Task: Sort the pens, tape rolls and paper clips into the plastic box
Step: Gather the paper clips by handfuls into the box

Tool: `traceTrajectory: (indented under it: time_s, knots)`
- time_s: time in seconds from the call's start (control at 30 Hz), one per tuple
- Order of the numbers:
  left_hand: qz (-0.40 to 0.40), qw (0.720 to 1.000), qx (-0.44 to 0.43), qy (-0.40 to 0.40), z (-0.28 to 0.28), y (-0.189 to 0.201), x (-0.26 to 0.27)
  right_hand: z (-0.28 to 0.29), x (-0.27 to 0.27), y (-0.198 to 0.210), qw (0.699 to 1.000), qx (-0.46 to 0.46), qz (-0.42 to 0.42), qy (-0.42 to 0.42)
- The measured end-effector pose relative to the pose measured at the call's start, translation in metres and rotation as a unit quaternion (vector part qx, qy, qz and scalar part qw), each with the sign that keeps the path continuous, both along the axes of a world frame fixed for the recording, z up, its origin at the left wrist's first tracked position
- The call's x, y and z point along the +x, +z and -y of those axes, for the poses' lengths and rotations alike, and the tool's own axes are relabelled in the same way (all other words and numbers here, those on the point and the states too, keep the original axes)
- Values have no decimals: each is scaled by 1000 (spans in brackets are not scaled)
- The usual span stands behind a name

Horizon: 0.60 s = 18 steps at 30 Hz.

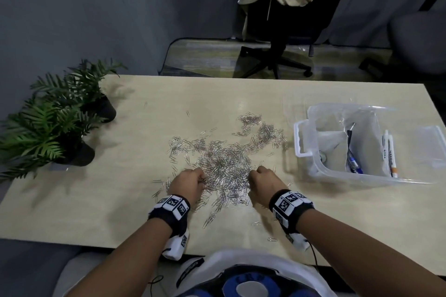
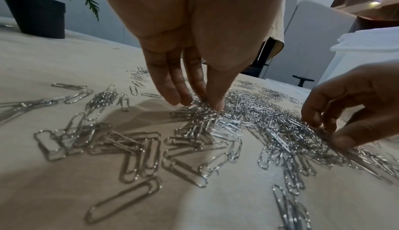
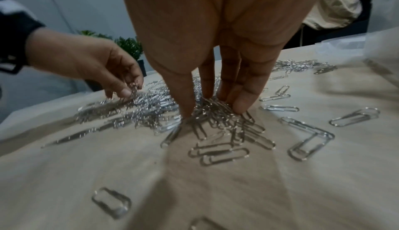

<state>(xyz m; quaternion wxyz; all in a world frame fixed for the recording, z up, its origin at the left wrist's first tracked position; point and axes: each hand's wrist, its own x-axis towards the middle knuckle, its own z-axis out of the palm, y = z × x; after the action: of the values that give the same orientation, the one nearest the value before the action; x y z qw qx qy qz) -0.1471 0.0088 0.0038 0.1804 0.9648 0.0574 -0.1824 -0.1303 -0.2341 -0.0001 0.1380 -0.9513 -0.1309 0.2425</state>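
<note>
On table (image 1: 120,200): both hands' fingers (image 2: 215,100) pinching paper clips (image 1: 226,166) from pile

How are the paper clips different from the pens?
The paper clips are tiny, silver and scattered over the table; the pens are long, mostly white and few. The clips lie outside the plastic box; the pens are already inside it. Both are things to sort.

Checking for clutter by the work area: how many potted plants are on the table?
2: both at the table's left edge, one potted plant farther back, the other nearer the person.
</note>
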Motion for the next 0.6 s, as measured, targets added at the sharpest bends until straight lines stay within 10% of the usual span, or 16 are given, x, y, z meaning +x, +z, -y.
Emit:
traceTrajectory:
  time_s: [0.6]
  knots:
    - [-13,995,-84,48,8,25,19,6,23,40,992,104,2,-68]
